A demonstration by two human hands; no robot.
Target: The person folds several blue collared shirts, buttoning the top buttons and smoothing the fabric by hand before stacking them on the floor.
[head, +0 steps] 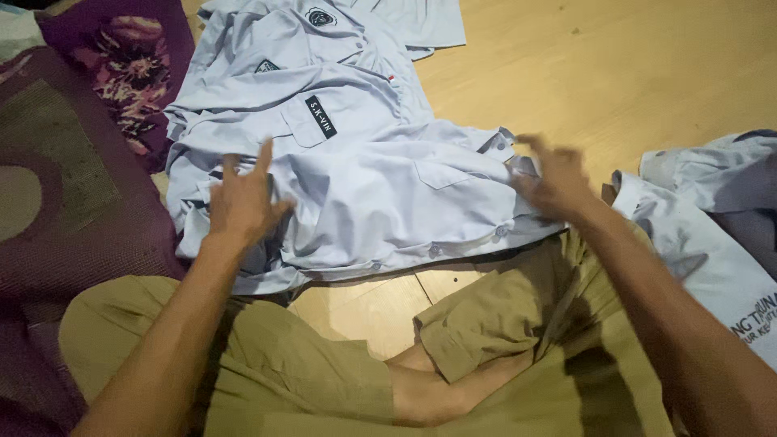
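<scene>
Head view, looking down past my own knees to a wooden floor of pale, smooth planks. I see my left hand with fingers spread and lifted, palm low over the left side of a pale blue shirt; it grips nothing, though whether the heel of the palm touches the cloth I cannot tell, since the hand is blurred. My right hand sits at the shirt's right edge beside the collar, fingers loosely curled over the fabric there; I cannot tell whether they pinch it. The two hands are well apart, one at each side of the garment.

The shirt is thin woven cotton, softly creased, lying flat on the floor directly ahead of my legs, with a chest pocket and a row of small buttons along its near hem. A second pale blue shirt lies beyond it, partly under it, carrying a dark rectangular name tape and a shield-shaped badge. My olive trousers fold thickly below. A maroon patterned rug, coarse in weave, borders the left. More pale garments are heaped at the right edge. Open floor remains at upper right and in the small gap between my knees.
</scene>
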